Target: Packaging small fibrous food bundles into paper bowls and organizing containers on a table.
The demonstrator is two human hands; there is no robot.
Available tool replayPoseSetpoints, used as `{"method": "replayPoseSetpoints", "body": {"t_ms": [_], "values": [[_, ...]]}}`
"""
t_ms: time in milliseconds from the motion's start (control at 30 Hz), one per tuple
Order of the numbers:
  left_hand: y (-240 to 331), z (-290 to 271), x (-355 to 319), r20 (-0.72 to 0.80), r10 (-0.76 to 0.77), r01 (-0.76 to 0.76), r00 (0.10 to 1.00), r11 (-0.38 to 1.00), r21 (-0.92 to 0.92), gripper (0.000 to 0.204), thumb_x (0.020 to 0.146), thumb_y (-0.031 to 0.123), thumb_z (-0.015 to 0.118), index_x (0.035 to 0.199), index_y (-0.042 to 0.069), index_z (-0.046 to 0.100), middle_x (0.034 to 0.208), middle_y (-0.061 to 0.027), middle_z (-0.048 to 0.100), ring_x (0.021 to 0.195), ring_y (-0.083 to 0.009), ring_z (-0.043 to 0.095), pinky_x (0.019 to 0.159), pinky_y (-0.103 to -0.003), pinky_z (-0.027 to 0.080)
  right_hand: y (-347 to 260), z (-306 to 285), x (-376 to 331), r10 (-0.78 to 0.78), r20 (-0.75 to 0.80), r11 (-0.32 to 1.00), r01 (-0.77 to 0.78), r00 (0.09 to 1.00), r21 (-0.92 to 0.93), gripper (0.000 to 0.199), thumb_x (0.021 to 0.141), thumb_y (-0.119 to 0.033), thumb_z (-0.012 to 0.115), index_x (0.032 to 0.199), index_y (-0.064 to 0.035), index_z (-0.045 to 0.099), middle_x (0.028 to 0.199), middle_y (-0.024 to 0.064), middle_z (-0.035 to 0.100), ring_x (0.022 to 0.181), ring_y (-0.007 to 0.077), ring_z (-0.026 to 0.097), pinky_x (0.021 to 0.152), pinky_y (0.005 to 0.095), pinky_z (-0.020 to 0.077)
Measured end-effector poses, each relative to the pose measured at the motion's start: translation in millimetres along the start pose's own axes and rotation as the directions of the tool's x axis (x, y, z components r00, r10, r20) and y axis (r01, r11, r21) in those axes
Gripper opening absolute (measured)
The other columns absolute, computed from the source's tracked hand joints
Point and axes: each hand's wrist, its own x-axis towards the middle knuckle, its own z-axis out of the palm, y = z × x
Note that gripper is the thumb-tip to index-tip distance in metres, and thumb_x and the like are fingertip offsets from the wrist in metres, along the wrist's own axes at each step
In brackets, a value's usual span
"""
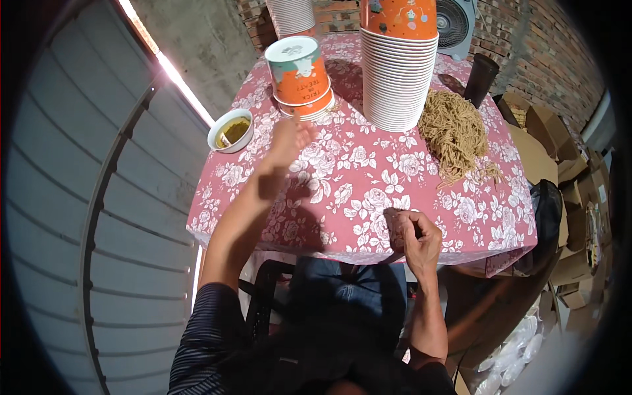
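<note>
My left hand [291,139], blurred, reaches over the tablecloth just in front of a short upside-down stack of orange paper cups [301,82]. Its fingers look apart, and I see nothing in them. Near the front edge of the table, my right hand [420,236] is closed, thumb against the curled fingers. Whatever it may hold is hidden. Beyond it rises a tall stack of upside-down paper cups [398,79], white rims showing and an orange printed cup on top. A tangled heap of tan cords [454,135] lies right beside that stack.
A white bowl [241,142] with a yellow-green substance stands at the table's left edge. Another cup stack [291,16] is at the back. A dark tumbler [482,79] and a fan [454,25] are at the far right. Cardboard boxes [556,138] crowd the right side.
</note>
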Motion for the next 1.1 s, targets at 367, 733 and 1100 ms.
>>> {"method": "replayPoseSetpoints", "body": {"t_ms": [367,733,1100], "values": [[-27.5,-93.5,-226.9,0.776,0.307,-0.807,0.551,-0.041,0.589,0.006,0.097,0.013,0.067,0.097,0.007,0.068,0.085,-0.0075,0.069,0.072,-0.0255,0.071,0.059,-0.038,0.055,6.3,1.8,16.9,0.083,-0.037,0.993,-0.086,0.996,-0.082,0.021,0.104,-0.013,0.064,0.098,0.0061,0.070,0.074,0.0000,0.063,0.068,0.0050,0.055,0.059,0.0243,0.0469],[-45.6,-126.1,-216.2,0.608,0.352,-0.702,0.712,0.338,0.627,0.009,0.095,0.013,0.067,0.091,0.005,0.070,0.070,-0.0103,0.064,0.063,-0.0298,0.066,0.063,-0.041,0.049,2.3,-6.4,27.6,0.214,-0.073,0.949,-0.226,0.974,-0.219,0.030,0.105,-0.019,0.063,0.084,0.0019,0.066,0.064,0.0002,0.059,0.050,0.0059,0.051,0.045,0.0248,0.0396],[-37.0,-117.8,-212.7,0.408,0.244,-0.475,0.880,0.476,0.740,0.019,0.099,0.018,0.067,0.098,0.000,0.073,0.072,-0.0093,0.071,0.067,-0.0147,0.067,0.061,-0.033,0.049,12.6,7.0,24.1,0.029,-0.118,0.935,-0.069,0.993,-0.349,0.025,0.099,-0.020,0.068,0.094,0.0042,0.075,0.067,0.0006,0.066,0.059,0.0056,0.055,0.054,0.0256,0.0432]]}}
